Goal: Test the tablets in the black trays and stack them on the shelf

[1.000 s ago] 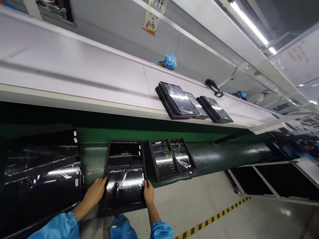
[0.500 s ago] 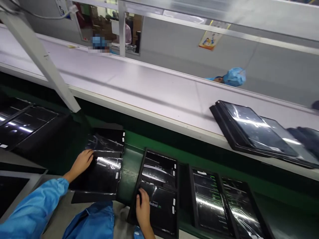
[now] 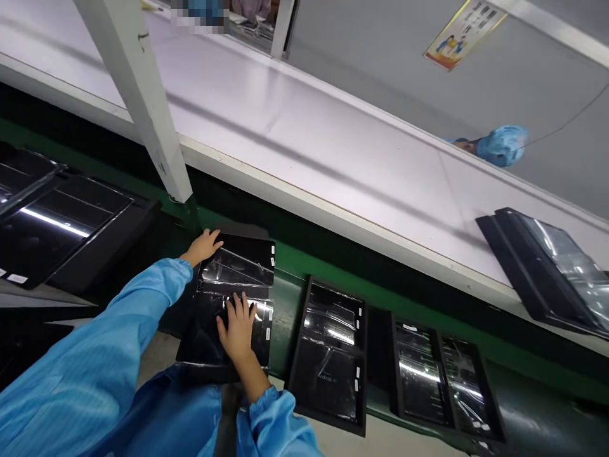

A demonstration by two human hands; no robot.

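Note:
Two black tablets with glossy film lie one above the other on a dark tray in front of me. My left hand is at the top left corner of the upper tablet, its fingers and thumb curled at the edge. My right hand rests on the lower tablet with its fingers spread. Small white labels sit along the right edges of both tablets. Loose clear film covers part of the upper one.
To the right, one black tray holds two tablets, one showing "Android"; another tray holds two more. More tablets lie at left. A white post meets the pale shelf, where stacked trays stand. A blue-capped person is beyond.
My right hand has moved left from the Android tablet onto the lower tablet before me. My left hand has moved up to the upper tablet's corner. The view has shifted.

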